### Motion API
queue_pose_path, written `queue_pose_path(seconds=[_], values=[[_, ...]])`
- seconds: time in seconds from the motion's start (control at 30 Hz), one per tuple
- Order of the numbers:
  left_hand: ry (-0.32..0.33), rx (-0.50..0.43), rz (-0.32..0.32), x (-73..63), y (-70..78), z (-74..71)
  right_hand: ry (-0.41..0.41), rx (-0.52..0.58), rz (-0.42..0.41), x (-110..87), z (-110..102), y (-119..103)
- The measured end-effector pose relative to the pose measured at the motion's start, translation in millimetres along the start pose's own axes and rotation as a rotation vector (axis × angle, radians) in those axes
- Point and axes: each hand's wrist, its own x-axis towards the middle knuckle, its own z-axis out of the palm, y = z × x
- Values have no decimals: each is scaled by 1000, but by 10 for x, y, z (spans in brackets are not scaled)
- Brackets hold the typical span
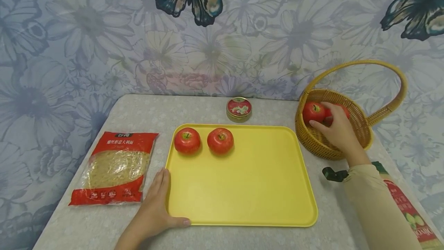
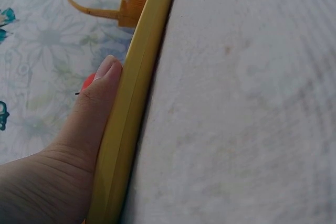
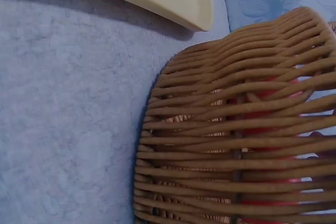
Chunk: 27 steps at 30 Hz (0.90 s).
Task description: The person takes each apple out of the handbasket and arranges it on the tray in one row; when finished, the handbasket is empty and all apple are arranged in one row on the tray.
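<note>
My left hand (image 1: 152, 203) lies at the near left corner of a yellow tray (image 1: 243, 188), fingers along its left side and thumb (image 2: 102, 85) against its near edge. Two red apples, one (image 1: 187, 141) at the far left corner and another (image 1: 220, 141) beside it, sit on the tray. Over the wicker basket (image 1: 313, 142) at the right, my right hand (image 1: 336, 128) reaches in, thumb and fingers spread beside a red apple (image 1: 313, 112). More red (image 1: 344, 111) shows behind this hand, partly hidden. Basket weave blocks most of the right wrist view.
A red pasta bag (image 1: 114, 169) lies left of the tray. A round tin (image 1: 239, 109) stands behind it. The basket's tall handle (image 1: 392, 107) leans right. Beside the right sleeve lie a dark object (image 1: 333, 174) and a red-labelled package (image 1: 406, 207), partly covered.
</note>
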Motion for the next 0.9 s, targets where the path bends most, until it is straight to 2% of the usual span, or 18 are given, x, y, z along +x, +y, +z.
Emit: queue_pose_path(seconds=[0.2,0.43,0.6,0.9], values=[[10,-8,6,1,-15,5,-51,-21,45,136,19,45],[16,-21,7,-7,-26,24,-82,-87,59,248,60,97],[39,-26,38,-10,-40,32,-133,-91,80,288,74,86],[24,-20,20,-11,-20,12,-187,-91,104,389,115,144]])
